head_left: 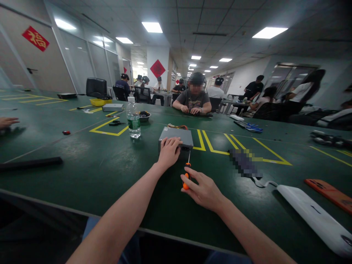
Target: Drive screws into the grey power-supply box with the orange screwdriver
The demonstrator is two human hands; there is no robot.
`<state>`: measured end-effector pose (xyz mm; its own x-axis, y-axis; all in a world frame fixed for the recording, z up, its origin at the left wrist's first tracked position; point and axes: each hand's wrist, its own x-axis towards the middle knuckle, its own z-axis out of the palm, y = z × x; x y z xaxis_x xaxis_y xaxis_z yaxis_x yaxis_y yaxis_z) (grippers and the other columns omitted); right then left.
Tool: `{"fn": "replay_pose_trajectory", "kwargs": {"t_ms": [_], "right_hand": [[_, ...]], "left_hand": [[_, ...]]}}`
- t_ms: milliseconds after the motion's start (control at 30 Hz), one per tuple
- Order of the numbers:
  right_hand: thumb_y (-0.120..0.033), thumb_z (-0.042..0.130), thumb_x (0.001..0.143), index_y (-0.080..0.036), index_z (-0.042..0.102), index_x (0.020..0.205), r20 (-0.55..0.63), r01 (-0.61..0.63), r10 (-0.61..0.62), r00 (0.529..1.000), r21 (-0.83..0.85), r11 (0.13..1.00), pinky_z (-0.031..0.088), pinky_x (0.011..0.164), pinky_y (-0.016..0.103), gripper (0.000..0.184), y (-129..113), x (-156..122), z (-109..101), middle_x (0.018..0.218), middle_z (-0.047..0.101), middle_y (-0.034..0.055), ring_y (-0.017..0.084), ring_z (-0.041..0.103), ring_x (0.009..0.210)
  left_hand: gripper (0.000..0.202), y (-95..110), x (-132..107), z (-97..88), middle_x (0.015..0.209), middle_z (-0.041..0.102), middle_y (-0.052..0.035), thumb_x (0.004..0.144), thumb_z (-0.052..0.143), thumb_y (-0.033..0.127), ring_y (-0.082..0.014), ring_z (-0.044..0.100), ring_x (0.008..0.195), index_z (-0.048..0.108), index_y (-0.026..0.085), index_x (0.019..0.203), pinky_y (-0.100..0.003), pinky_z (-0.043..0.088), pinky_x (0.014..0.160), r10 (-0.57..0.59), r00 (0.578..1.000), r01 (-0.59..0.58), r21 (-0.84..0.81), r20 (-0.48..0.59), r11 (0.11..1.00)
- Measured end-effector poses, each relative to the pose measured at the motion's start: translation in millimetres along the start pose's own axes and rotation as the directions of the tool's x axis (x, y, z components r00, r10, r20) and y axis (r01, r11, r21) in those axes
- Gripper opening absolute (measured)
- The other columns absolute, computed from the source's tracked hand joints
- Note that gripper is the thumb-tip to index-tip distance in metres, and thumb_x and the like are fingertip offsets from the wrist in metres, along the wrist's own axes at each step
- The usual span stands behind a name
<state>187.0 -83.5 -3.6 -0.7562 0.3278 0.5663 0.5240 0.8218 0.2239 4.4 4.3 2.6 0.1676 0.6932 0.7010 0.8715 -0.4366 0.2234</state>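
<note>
The grey metal box (184,136) sits on the green surface (110,190), set back from the near edge, roughly midway between that edge and the far one. The left hand (169,149) lies on the box's top from the near-left side, fingers extended across it rather than curled around anything; the box is thus directly beneath this hand and reaches past it to the right. Colored wires (180,127) show at the box's far side.

The right hand (205,189) is nearer the surface's near edge, well apart from the box, its fingers closed about the orange-and-black handle of a screwdriver (186,181). The shaft points away from the near edge, toward the right part of the box's near face; whether its tip touches is too small to tell.

A clear bottle (134,123) stands left of the box, apart from it. Toward the surface's near-right corner lie a white device (310,216) and an orange phone (332,194).
</note>
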Motion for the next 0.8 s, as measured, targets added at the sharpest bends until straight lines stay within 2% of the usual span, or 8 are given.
{"fn": "replay_pose_trajectory", "kwargs": {"t_ms": [100, 200, 300, 467, 633, 800], "right_hand": [[-0.031, 0.052, 0.085, -0.015, 0.052, 0.102, -0.132, 0.007, -0.009, 0.991, -0.009, 1.000, 0.052, 0.070, 0.033, 0.022, 2.7, -2.5, 4.9, 0.111, 0.058, 0.0170, 0.020, 0.061, 0.085], [-0.027, 0.052, 0.084, -0.017, 0.050, 0.092, -0.215, -0.065, 0.070, 0.974, 0.030, 0.997, 0.052, 0.066, 0.031, 0.012, 4.7, -6.0, 7.5, 0.109, 0.059, 0.0155, 0.019, 0.062, 0.083], [-0.025, 0.051, 0.085, -0.018, 0.050, 0.094, -0.191, -0.122, 0.120, 0.974, 0.001, 0.993, 0.052, 0.067, 0.030, 0.012, 6.0, -8.2, 7.7, 0.108, 0.057, 0.0144, 0.019, 0.061, 0.086], [-0.009, 0.043, 0.085, -0.019, 0.053, 0.106, -0.085, -0.066, 0.057, 0.995, -0.105, 0.992, 0.052, 0.075, 0.030, 0.024, 8.1, -7.8, 9.3, 0.114, 0.052, 0.0138, 0.019, 0.059, 0.094], [-0.017, 0.052, 0.084, -0.017, 0.058, 0.094, -0.221, -0.122, 0.085, 0.972, -0.158, 0.980, 0.052, 0.068, 0.030, 0.011, 13.1, -5.0, 6.6, 0.091, 0.056, 0.0104, 0.017, 0.058, 0.078], [-0.015, 0.053, 0.083, -0.017, 0.058, 0.091, -0.197, 0.017, -0.046, 0.979, -0.148, 0.989, 0.051, 0.070, 0.028, 0.010, 14.2, 0.6, 2.7, 0.094, 0.057, 0.0097, 0.017, 0.058, 0.082]], "left_hand": [[0.025, 0.8, 0.1, 0.2, 0.122, 0.056, 0.0026, 0.084, 0.044, 0.019, -0.0167, 0.044, 0.118, 0.053, 0.028, 0.105, -0.039, 0.020, 0.107, -0.011, 1.000, 0.011, 0.002, 0.006, 1.000], [0.024, 1.2, 0.1, 0.4, 0.123, 0.055, 0.0027, 0.084, 0.043, 0.019, -0.0168, 0.044, 0.118, 0.053, 0.028, 0.104, -0.039, 0.020, 0.107, -0.013, 1.000, 0.013, 0.001, 0.008, 1.000], [0.024, 0.8, 0.3, 1.0, 0.122, 0.056, 0.0034, 0.083, 0.044, 0.019, -0.0162, 0.044, 0.118, 0.053, 0.028, 0.104, -0.038, 0.021, 0.106, -0.008, 1.000, 0.008, -0.005, 0.005, 1.000], [0.024, -0.4, 0.5, 2.1, 0.121, 0.056, 0.0032, 0.083, 0.044, 0.019, -0.0163, 0.044, 0.117, 0.052, 0.028, 0.104, -0.039, 0.021, 0.106, 0.001, 1.000, -0.001, -0.010, -0.016, 1.000], [0.023, -0.2, -0.1, 0.8, 0.120, 0.057, 0.0028, 0.083, 0.044, 0.019, -0.0160, 0.044, 0.117, 0.052, 0.028, 0.104, -0.039, 0.021, 0.106, 0.008, 1.000, -0.008, -0.016, -0.019, 1.000], [0.024, 0.1, -0.3, 0.5, 0.121, 0.056, 0.0022, 0.084, 0.043, 0.018, -0.0166, 0.044, 0.117, 0.053, 0.028, 0.104, -0.039, 0.022, 0.106, -0.005, 1.000, 0.005, -0.019, -0.005, 1.000]]}}
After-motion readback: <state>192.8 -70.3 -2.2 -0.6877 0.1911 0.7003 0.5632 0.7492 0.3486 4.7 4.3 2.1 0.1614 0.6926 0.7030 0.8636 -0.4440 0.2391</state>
